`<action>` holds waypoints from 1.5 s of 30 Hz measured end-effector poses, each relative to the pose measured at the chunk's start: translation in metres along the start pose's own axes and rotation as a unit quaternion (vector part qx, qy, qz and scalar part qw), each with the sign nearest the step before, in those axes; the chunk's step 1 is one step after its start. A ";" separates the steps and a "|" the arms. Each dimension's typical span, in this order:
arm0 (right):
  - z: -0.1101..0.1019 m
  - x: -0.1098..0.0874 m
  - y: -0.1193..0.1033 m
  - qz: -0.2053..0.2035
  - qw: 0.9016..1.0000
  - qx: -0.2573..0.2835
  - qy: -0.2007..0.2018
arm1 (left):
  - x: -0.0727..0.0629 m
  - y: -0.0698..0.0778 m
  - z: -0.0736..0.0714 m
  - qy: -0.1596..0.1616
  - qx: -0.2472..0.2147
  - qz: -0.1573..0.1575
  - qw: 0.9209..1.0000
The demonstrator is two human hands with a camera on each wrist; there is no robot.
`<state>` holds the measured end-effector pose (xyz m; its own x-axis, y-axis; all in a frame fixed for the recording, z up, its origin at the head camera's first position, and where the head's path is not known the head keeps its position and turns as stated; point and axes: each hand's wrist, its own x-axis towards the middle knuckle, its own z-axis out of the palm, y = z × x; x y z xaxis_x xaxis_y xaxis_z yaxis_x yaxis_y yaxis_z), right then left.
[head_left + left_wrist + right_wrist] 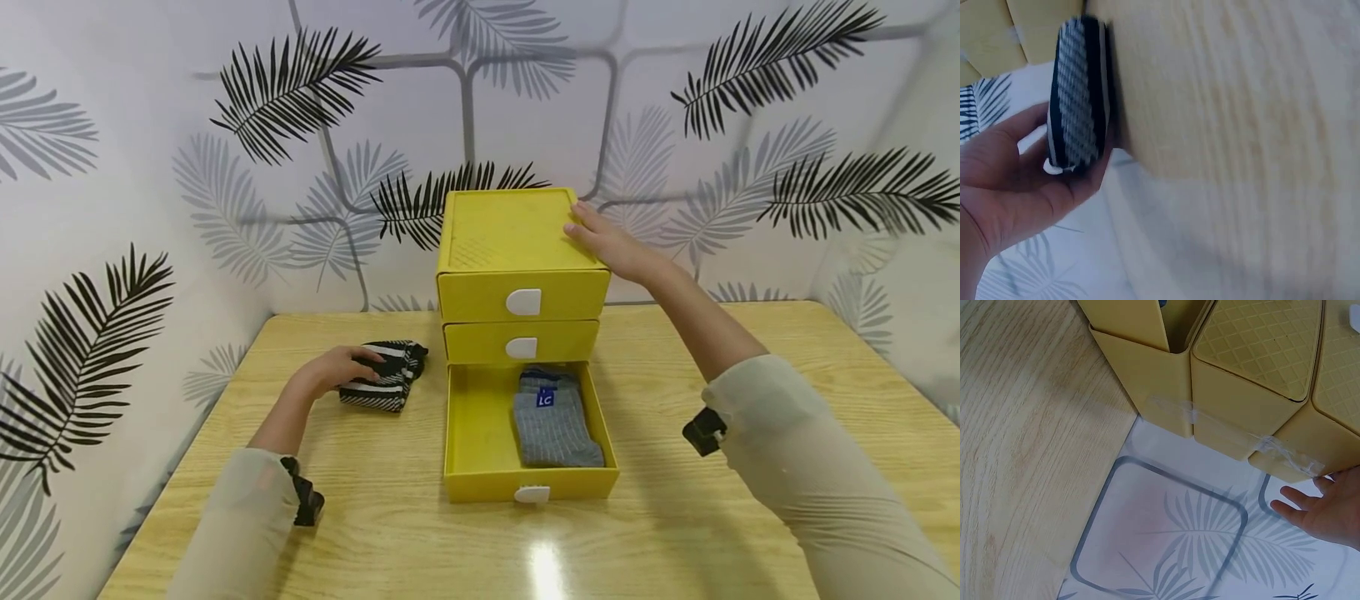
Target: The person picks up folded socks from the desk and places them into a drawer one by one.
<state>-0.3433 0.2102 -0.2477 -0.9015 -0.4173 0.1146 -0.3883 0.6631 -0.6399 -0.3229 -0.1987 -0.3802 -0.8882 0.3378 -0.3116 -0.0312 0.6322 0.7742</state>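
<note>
My left hand (337,372) grips a folded pair of black and white striped socks (390,379) at the table's left side. In the left wrist view, the thumb and fingers lie on either side of the folded striped bundle (1079,94). At the top right edge of a yellow drawer unit (517,233), my right hand (609,246) rests with its fingers extended. The unit's bottom drawer (480,487) is pulled out. Folded grey socks (558,429) with a blue label lie in that drawer's right half.
Two upper drawers with white pulls (522,302) are closed. The unit stands on a wooden table (390,517) close to a wall (525,108) with a leaf pattern. Clear tape (1272,447) runs along the unit's side.
</note>
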 end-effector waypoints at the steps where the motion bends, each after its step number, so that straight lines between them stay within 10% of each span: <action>1: 0.000 0.000 0.000 0.001 1.000 0.002 0.000 | 0.000 -0.001 0.000 -0.007 -0.011 -0.010 1.000; 13: 0.000 -0.002 -0.001 -0.002 1.000 0.002 -0.004 | -0.001 -0.027 -0.010 -0.080 -0.175 0.016 0.981; 27: 0.000 -0.002 -0.002 -0.005 1.000 0.000 -0.004 | -0.002 -0.028 0.000 -0.084 -0.278 0.017 0.957; 45: -0.001 -0.001 0.000 0.002 1.000 -0.003 0.005 | -0.018 -0.022 0.008 -0.024 -0.250 0.027 0.968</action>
<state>-0.3427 0.2107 -0.2471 -0.9049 -0.4086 0.1195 -0.3858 0.6685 -0.6358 -0.3027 -0.2127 -0.3962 -0.8731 0.3998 -0.2791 -0.2136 0.2009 0.9560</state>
